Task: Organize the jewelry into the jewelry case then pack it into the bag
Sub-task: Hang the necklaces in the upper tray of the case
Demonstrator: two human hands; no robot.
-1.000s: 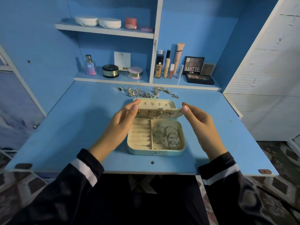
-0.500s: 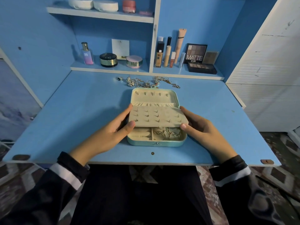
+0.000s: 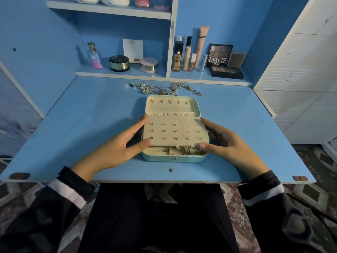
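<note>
Well, from the head camera, my left hand (image 3: 120,148) held the left edge of the earring panel (image 3: 175,132), with the thumb at its front corner and the fingers curled along its side. My right hand (image 3: 228,143) gripped the right edge in the same way. The panel, with small studs (image 3: 163,131) in rows, lay almost flat over the base of the jewelry case (image 3: 173,157). The case stood in the middle of the blue desk (image 3: 91,125), and its lid (image 3: 171,105) was open and lying back. Under the panel's front edge I could see hoop rings (image 3: 190,149) in the right compartment. The chains (image 3: 164,88) lay loose on the desk just behind the lid, not yet packed. No bag was in view. I judged that pressing the panel down could bend the hoops beneath it, or they could stop it from lying flat. Also, a stud could fall out if the panel tilted.
</note>
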